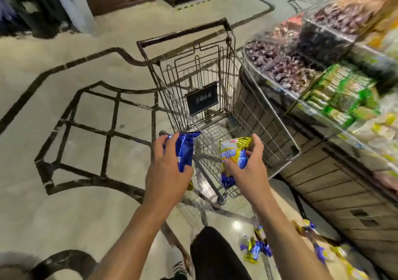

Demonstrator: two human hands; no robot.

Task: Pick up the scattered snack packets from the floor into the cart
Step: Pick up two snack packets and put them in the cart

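A dark wire shopping cart (226,68) stands in front of me on the tiled floor, its basket showing no packets. My left hand (165,167) grips a blue foil snack packet (185,150) at the cart's near left rim. My right hand (249,167) holds a yellow and blue snack packet (233,159) over the cart's near end. Several more blue and yellow packets (258,247) lie scattered on the floor at the lower right, partly hidden by my right forearm.
A wooden display counter (323,183) with clear bins of sweets and green packs runs along the right, close to the cart. My dark trouser leg (215,256) is at the bottom centre. Open patterned floor (64,129) spreads to the left.
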